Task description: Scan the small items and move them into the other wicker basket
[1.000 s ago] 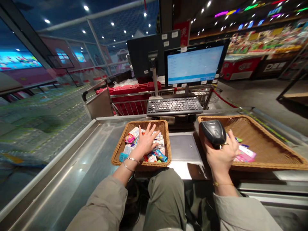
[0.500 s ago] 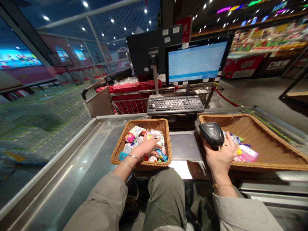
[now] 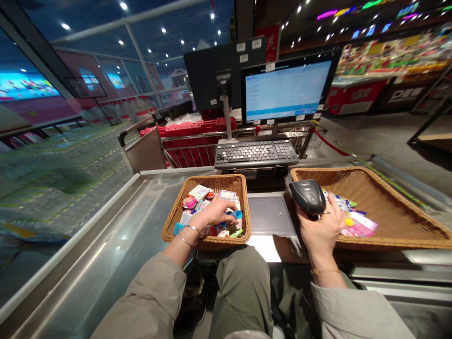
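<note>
My left hand [image 3: 218, 212] is inside the smaller wicker basket [image 3: 171, 220], its fingers closed around a small blue tube [image 3: 237, 214] whose round end points right. Small packaged goods surround it: a white box [image 3: 198, 192], a pink round pack [image 3: 189, 202] and several others, partly covered by the hand. In my right hand [image 3: 323, 228] is a black barcode scanner [image 3: 308, 197], gripped with its head facing left. That hand is over the left end of the larger wicker basket [image 3: 391, 202], where a pink packet [image 3: 363, 225] and other colourful packets lie.
Between the baskets lies a grey flat scanner plate [image 3: 270, 215] in the counter. Behind it stand a keyboard [image 3: 256, 153] and a lit monitor [image 3: 287, 92]. A metal counter surface [image 3: 116, 245] runs along the left, with a shopping cart [image 3: 190, 153] beyond.
My left hand has closed on the blue tube and lifted it slightly, its end now tipped up. The right hand with the scanner stays nearly in place.
</note>
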### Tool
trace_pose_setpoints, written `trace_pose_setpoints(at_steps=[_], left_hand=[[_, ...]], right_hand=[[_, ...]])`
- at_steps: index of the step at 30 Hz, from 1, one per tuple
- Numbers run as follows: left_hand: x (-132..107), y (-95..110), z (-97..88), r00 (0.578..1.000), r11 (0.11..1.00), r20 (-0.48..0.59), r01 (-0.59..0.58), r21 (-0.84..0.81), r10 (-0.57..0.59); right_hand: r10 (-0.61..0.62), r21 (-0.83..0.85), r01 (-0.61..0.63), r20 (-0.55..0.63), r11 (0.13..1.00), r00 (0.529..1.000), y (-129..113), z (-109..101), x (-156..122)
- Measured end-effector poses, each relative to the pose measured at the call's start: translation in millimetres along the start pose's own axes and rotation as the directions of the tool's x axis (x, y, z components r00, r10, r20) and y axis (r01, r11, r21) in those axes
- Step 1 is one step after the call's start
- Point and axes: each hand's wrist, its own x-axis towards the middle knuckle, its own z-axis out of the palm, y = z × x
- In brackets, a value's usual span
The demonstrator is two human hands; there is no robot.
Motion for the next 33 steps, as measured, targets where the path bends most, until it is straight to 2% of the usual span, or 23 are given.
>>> trace_pose_setpoints(at_steps=[3,5,9,15,29,33], left_hand=[[-10.7,-14.2,-13.1,0.994,0.994,-0.093,0.052,-0.101,-0.062],[-18.8,-25.3,-16.9,0.987,0.991,-0.125,0.085,-0.101,-0.097],[-33.4,-40.3,-17.8,0.975,0.98,-0.118,0.196,0.035,-0.191],[-39.9,-43.2,-14.8,0.958,0.928,-0.124,0.282,0.242,-0.258],[-42.3,-42.4,-10.5,0.965,0.922,-0.108,0.26,0.286,-0.239],[-36.6,-40.4,-4.8,0.977,0.932,-0.132,0.198,0.304,-0.165]], right_hand=[[-0.016,0.001,0.016,-0.004,1.0,1.0,0.8,0.5,-0.7],[-0.02,0.007,0.02,-0.012,1.0,1.0,1.3,0.8,-1.1],[-0.011,0.013,0.011,-0.017,1.0,1.0,2.8,1.3,-2.1],[-0.004,0.001,0.004,0.015,1.0,1.0,1.5,0.2,-2.8],[-0.03,0.007,0.03,-0.021,1.0,0.999,1.1,-1.4,-1.3],[-0.021,0.014,0.021,-0.017,1.0,1.0,0.1,-1.4,-2.0]])
